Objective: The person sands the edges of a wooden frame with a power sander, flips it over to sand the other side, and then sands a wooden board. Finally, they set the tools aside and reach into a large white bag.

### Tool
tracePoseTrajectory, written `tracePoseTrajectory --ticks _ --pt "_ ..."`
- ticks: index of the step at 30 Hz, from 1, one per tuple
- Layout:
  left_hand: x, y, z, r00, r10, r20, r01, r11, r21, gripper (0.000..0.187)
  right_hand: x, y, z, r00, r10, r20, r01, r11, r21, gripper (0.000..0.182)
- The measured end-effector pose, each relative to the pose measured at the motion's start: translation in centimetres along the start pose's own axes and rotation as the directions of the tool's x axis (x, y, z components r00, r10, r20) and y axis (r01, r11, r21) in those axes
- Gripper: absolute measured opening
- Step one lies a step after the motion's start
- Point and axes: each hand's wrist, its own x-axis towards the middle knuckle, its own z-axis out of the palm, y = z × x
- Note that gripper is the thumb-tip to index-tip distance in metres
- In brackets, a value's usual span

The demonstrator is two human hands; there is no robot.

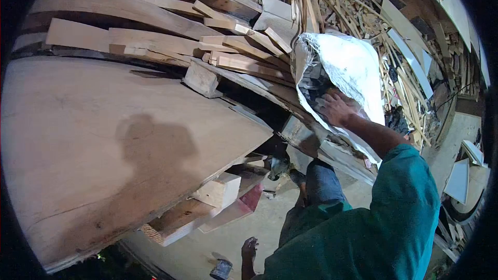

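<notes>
My right hand [338, 108] reaches into the mouth of a white woven sack [353, 59], palm down. Its fingers stretch over dark grey scraps [313, 80] inside, and their tips are partly hidden; I see nothing gripped. The sack leans on its side on the edge of a wooden pallet, its frayed opening facing left. Low in the view, my left hand [249, 249] hangs at my side over the floor, fingers loosely bent with nothing visible in them. Close to it on the floor sits a small dark cup-like object [221, 268].
A large plywood sheet [78, 124] lies at left on timber blocks [220, 189]. Stacked boards [129, 13] and short offcuts [249, 62] lie behind it. Thin wood strips [342, 5] are heaped at the back right. White panel pieces [458, 181] lie at far right.
</notes>
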Motion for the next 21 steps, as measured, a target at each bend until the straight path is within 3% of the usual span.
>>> tracePoseTrajectory --ticks 2,3,4,5,6,7,8,11,12,14,15,16,18,20,21 --pt "-0.2 0.4 -0.3 0.999 0.027 -0.022 -0.027 1.0 -0.008 0.041 3.1 1.2 -0.9 0.976 0.116 0.186 -0.161 0.954 0.251 0.02" --pt "-0.3 0.2 -0.5 0.999 0.026 -0.042 -0.026 1.0 -0.001 0.038 3.8 2.6 1.7 0.939 0.342 -0.042 -0.269 0.804 0.53 0.021" --pt "-0.3 -0.1 -0.7 0.998 0.029 -0.062 -0.029 1.0 0.005 0.035 4.5 2.5 -1.5 0.738 0.672 0.059 -0.499 0.485 0.718 0.023" --pt "-0.2 -0.1 -0.7 0.997 0.038 -0.072 -0.037 0.999 0.005 0.035 5.9 4.9 2.5 0.664 0.746 -0.045 -0.559 0.535 0.634 0.026" --pt "-0.4 -0.2 -0.7 0.996 -0.018 -0.084 0.021 0.999 0.039 0.035 6.6 6.5 0.2 0.655 0.7 0.283 -0.719 0.464 0.518 0.031" --pt "-0.6 -0.6 -0.8 0.992 -0.076 -0.097 0.083 0.994 0.074 0.036 7.9 7.4 6.9 0.556 0.831 -0.026 -0.698 0.484 0.527 0.037" --pt "-0.5 -1.8 -1.1 0.993 -0.072 -0.089 0.079 0.994 0.082 0.036 8.7 9.1 9.0 0.553 0.833 -0.025 -0.695 0.478 0.537 0.037" --pt "-1.4 -2.2 -1.3 0.987 -0.125 -0.099 0.131 0.99 0.056 0.037 9.5 11.0 8.9 0.555 0.8 0.226 -0.708 0.313 0.633 0.038" --pt "-2.0 -1.9 -1.2 0.983 -0.151 -0.104 0.157 0.986 0.052 0.038 9.4 10.8 5.7 0.537 0.76 0.367 -0.729 0.198 0.656 0.042" --pt "-2.0 -2.1 -0.9 0.979 -0.17 -0.114 0.176 0.984 0.041 0.039 10.3 12.8 10.7 0.671 0.724 0.161 -0.632 0.446 0.634 0.044" --pt "-2.0 -2.7 -1.0 0.97 -0.226 -0.087 0.23 0.972 0.042 0.045 10.4 12.6 9.0 0.712 0.65 0.264 -0.699 0.626 0.345 0.048" --pt "-2.0 -1.9 -0.7 0.957 -0.282 -0.061 0.285 0.957 0.045 0.05 10.4 12.3 6.5 0.741 0.565 0.363 -0.62 0.783 0.047 0.052" --pt "-2.8 -0.3 0.2 0.931 -0.354 -0.093 0.36 0.931 0.06 0.049 10.7 11.2 4.1 0.745 0.519 0.419 -0.564 0.825 -0.019 0.055" --pt "-4.0 0.8 0.2 0.997 -0.001 0.074 -0.018 0.966 0.26 0.04 10.9 10.0 1.9 0.747 0.509 0.428 -0.568 0.823 0.013 0.057" --pt "-3.8 0.8 0.2 0.997 -0.005 0.074 -0.014 0.965 0.261 0.04 11.1 10.2 1.4 0.755 0.504 0.419 -0.564 0.826 0.023 0.058"
